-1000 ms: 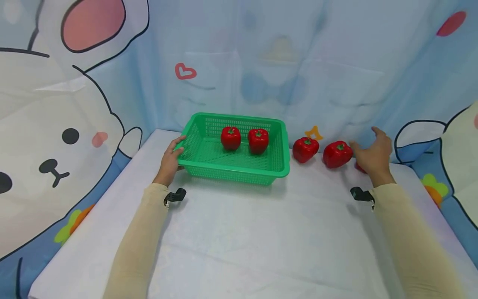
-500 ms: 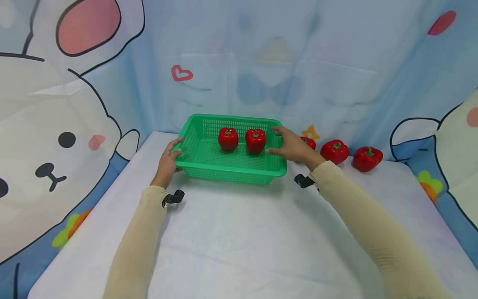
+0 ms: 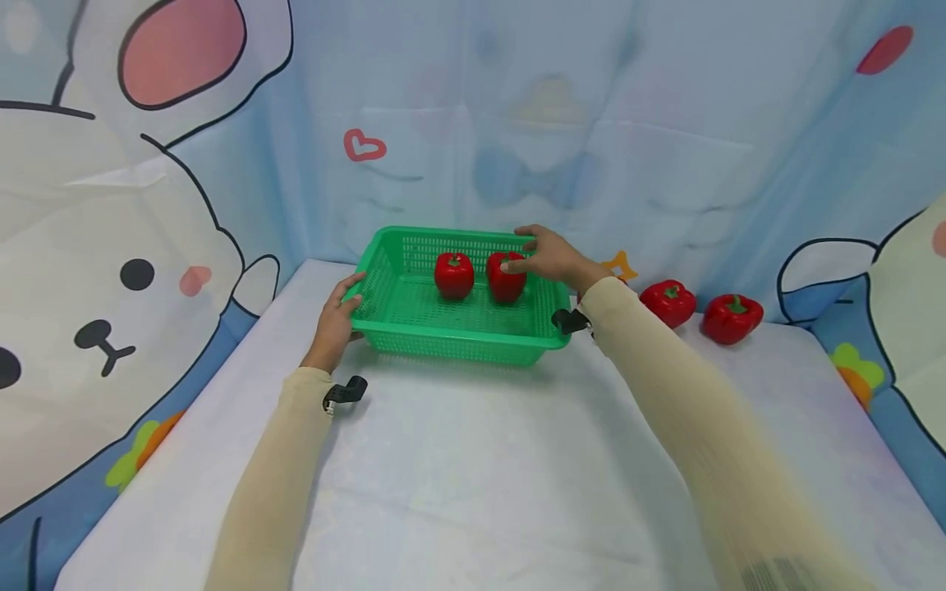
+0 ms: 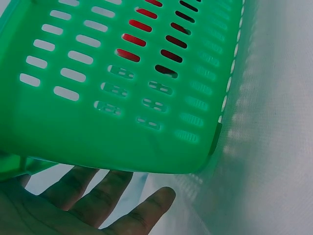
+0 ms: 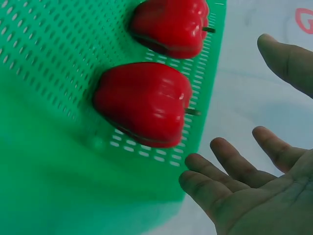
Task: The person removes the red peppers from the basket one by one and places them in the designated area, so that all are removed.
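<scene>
A green perforated plastic basket [image 3: 458, 328] stands on the table with two red bell peppers upright inside, a left pepper [image 3: 454, 276] and a right pepper [image 3: 506, 283]. My left hand [image 3: 332, 324] rests at the basket's left end; in the left wrist view its straight, spread fingers [image 4: 142, 210] lie just outside the basket wall. Over the basket's right end reaches my right hand [image 3: 550, 256], its thumb overlapping the right pepper in the head view. Nothing is between its spread fingers [image 5: 239, 166] in the right wrist view.
Right of the basket, two bell peppers show fully, one [image 3: 668, 303] beside another [image 3: 732, 318]; a third is mostly hidden behind my right sleeve [image 3: 665, 377]. A white cloth covers the table [image 3: 473, 460]. A printed curtain [image 3: 443, 107] hangs close behind.
My right hand has moved left from beside the outside peppers to over the basket's right end, uncovering the far right pepper. My left hand stays at the basket's left end.
</scene>
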`<act>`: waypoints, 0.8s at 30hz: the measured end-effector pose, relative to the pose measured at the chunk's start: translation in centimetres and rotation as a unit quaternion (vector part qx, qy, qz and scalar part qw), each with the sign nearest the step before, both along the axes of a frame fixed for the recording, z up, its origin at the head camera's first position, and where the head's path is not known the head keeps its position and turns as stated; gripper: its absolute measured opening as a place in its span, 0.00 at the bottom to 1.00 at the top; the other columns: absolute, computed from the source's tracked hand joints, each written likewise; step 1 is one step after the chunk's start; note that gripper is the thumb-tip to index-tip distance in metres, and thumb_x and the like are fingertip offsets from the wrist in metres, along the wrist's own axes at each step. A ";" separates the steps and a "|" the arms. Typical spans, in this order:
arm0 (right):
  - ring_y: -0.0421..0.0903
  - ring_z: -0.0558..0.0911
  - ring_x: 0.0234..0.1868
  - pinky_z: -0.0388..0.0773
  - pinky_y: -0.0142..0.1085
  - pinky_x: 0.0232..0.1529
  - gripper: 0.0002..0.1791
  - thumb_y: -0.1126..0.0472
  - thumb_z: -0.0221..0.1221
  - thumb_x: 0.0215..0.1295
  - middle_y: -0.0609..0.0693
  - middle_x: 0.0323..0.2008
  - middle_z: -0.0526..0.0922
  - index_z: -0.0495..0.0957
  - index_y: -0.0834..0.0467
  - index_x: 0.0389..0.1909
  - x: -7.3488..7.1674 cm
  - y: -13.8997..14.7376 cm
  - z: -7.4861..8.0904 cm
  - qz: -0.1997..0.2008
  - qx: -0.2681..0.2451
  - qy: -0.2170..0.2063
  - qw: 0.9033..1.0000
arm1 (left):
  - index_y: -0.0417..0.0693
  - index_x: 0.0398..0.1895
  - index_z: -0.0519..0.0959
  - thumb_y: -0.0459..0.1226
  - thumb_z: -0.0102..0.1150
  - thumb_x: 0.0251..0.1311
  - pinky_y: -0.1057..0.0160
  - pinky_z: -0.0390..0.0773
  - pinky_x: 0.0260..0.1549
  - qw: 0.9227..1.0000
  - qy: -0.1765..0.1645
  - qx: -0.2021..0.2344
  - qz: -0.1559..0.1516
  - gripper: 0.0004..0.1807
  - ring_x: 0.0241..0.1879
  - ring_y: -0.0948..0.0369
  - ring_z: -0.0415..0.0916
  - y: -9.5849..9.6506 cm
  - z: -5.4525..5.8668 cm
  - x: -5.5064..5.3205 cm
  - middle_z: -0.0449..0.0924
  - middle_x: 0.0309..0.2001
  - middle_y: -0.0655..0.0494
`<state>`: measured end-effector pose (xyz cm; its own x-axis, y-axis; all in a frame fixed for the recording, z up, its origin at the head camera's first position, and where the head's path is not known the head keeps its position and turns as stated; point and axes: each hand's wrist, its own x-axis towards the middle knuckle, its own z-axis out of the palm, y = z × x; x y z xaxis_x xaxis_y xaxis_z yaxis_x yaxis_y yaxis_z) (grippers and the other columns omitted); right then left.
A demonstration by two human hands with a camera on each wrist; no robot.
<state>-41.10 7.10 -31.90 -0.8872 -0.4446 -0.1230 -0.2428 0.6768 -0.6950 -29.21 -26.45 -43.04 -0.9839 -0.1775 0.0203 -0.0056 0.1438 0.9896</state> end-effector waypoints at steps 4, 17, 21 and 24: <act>0.61 0.59 0.74 0.64 0.56 0.67 0.45 0.55 0.63 0.67 0.64 0.75 0.55 0.48 0.57 0.78 -0.9 -1.1 -0.9 -0.016 -0.006 -0.015 1.000 | 0.70 0.75 0.58 0.44 0.35 0.79 0.47 0.70 0.52 1.000 -0.002 0.000 0.005 0.25 0.68 0.44 0.59 0.0 0.1 0.2 0.46 0.79 0.54; 0.62 0.58 0.74 0.65 0.55 0.68 0.46 0.58 0.63 0.65 0.62 0.76 0.53 0.47 0.60 0.78 -2.9 -2.4 -3.9 -0.057 0.021 -0.034 0.998 | 0.69 0.75 0.59 0.44 0.36 0.78 0.45 0.70 0.52 1.000 0.008 0.015 0.000 0.24 0.71 0.45 0.57 -0.3 -0.5 -0.1 0.45 0.79 0.57; 0.62 0.61 0.71 0.68 0.54 0.65 0.45 0.59 0.62 0.65 0.64 0.74 0.57 0.48 0.62 0.77 -3.1 -2.7 -4.8 -0.066 0.025 -0.012 0.997 | 0.68 0.75 0.58 0.43 0.36 0.78 0.43 0.69 0.56 1.000 0.004 0.017 -0.005 0.25 0.71 0.44 0.56 -0.2 0.0 -0.1 0.45 0.79 0.57; 0.62 0.62 0.71 0.70 0.54 0.64 0.46 0.58 0.62 0.65 0.64 0.72 0.59 0.48 0.61 0.77 -3.4 -2.8 -5.4 -0.076 0.033 -0.005 0.997 | 0.69 0.75 0.58 0.43 0.37 0.78 0.46 0.70 0.53 1.000 0.003 0.015 -0.002 0.25 0.70 0.45 0.58 -0.2 0.2 -0.1 0.46 0.79 0.57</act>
